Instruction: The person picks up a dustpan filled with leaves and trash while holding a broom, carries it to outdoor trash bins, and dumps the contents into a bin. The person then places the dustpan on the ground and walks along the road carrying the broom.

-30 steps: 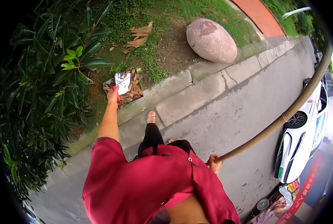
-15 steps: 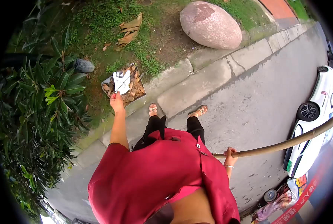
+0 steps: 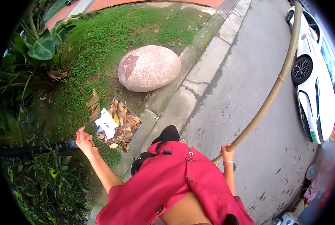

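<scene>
My left hand [image 3: 85, 141] is closed, at the left of a shallow metal pan [image 3: 134, 137] heaped with dry brown leaves [image 3: 126, 122]. From the hand a thin dark wire handle [image 3: 109, 142] runs across to the pan; the grip itself is partly hidden by my fingers. A crumpled white plastic bag [image 3: 107, 125] lies on top of the leaves. On the other side, my right hand [image 3: 227, 153] wraps round a long, curved bamboo pole [image 3: 267, 102] near its lower visible end. The pole slants up and away over the road.
A large pinkish oval boulder [image 3: 150, 69] rests on the grass [image 3: 111, 32] beside the stone kerb [image 3: 180, 103]. Leafy bushes [image 3: 51, 183] and a black pipe-like post [image 3: 36, 150] are at the left. A white car [image 3: 313, 75] stands on the grey road [image 3: 227, 99] at the right.
The view has turned and moved forward, bringing the boulder closer. My left hand sits further left of the pan, and the bamboo pole has swung to a steeper angle.
</scene>
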Available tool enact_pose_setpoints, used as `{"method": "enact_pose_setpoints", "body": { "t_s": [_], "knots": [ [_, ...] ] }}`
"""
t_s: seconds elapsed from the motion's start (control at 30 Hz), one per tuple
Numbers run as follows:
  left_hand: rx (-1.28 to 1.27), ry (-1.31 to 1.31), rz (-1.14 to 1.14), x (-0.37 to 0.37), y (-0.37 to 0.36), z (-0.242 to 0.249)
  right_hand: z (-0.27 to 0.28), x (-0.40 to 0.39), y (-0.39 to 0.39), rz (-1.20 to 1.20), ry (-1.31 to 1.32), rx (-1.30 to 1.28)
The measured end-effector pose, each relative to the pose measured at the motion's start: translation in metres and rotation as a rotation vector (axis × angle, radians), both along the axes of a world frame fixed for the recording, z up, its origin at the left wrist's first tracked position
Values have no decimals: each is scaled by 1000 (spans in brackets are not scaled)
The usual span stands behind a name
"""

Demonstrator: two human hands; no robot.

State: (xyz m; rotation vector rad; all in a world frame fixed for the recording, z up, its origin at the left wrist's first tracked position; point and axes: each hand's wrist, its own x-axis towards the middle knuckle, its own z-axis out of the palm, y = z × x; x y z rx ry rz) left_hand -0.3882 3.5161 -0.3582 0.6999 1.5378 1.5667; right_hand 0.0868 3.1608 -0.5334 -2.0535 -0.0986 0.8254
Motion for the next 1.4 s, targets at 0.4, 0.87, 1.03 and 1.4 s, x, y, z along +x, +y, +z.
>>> {"method": "enact_pose_setpoints", "body": {
  "t_s": [0.4,0.87,1.03,1.4],
  "knots": [
    [274,-346,-377,311,261,84,-52,191,176,-131,78,-71],
    [127,9,-497,600,573,42,-93,539,484,-112,248,-33],
    [95,65,-457,657,676,22,-74,659,661,65,244,146],
    [23,97,-461,717,871,-44,156,720,1117,494,-84,504]
  ]
}}
